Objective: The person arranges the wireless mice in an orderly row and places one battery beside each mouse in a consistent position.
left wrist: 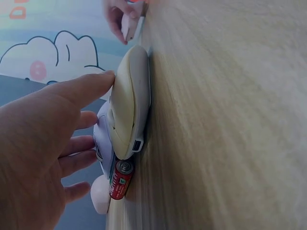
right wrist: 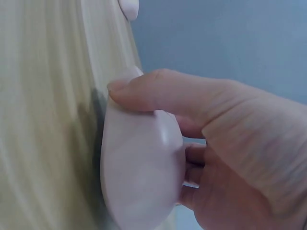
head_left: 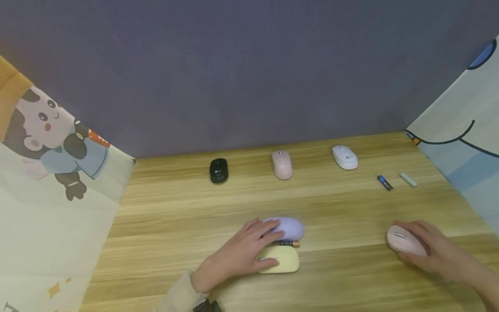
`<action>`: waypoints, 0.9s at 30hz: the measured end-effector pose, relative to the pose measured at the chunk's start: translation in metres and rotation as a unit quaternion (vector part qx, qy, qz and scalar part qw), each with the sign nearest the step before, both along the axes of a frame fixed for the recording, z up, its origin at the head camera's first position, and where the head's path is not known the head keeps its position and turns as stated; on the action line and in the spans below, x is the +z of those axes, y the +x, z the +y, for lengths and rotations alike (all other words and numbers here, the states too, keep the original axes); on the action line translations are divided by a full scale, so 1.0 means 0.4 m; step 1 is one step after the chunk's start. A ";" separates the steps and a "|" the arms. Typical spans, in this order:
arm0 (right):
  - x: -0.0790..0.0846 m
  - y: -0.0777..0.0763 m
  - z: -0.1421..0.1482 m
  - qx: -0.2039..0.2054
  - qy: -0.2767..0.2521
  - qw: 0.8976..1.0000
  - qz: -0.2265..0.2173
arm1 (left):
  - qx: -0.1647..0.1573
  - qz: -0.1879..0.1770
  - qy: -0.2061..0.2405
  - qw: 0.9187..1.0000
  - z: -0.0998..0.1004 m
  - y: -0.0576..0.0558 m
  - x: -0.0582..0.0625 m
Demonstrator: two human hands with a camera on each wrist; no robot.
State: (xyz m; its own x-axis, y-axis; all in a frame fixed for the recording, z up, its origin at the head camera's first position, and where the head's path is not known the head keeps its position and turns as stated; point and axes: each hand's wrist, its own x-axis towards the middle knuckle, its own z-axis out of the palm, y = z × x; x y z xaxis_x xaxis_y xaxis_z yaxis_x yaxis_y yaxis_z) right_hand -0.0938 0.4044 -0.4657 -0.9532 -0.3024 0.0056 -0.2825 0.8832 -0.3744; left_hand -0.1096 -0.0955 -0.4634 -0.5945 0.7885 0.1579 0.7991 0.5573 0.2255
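My left hand (head_left: 253,247) lies over two computer mice, its fingers on the lavender mouse (head_left: 292,229) and its thumb on the pale yellow mouse (head_left: 286,260). A black battery with a copper-coloured end (head_left: 290,243) lies between these two mice. In the left wrist view, a red battery (left wrist: 121,179) shows beyond the yellow mouse (left wrist: 127,105), and the fingers are fairly straight. At the right, my right hand (head_left: 438,251) grips a pale pink mouse (head_left: 405,240) by its sides. The right wrist view shows the thumb across one side of that mouse (right wrist: 139,167).
Along the back of the wooden table (head_left: 167,208) stand a black mouse (head_left: 219,170), a pink mouse (head_left: 282,164) and a white mouse (head_left: 345,157). A blue-and-black battery (head_left: 385,183) and a whitish battery-shaped cylinder (head_left: 408,179) lie at the right. A grey panel (head_left: 234,78) rises behind.
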 end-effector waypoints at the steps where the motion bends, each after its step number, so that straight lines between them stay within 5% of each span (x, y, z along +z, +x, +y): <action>1: 0.005 -0.006 -0.005 0.002 -0.001 1.000 0.003 | 0.000 0.002 -0.001 1.000 0.000 0.001 0.000; 5: 0.020 -0.028 -0.022 0.011 -0.006 1.000 0.027 | 0.002 0.006 -0.003 1.000 0.001 0.001 0.002; 16: 0.052 -0.091 -0.050 -0.017 0.002 1.000 0.011 | 0.007 0.010 -0.012 1.000 0.000 0.001 -0.001; 27: 0.082 -0.161 -0.101 -0.066 0.013 0.994 -0.080 | 0.006 0.005 -0.005 1.000 0.001 0.000 -0.006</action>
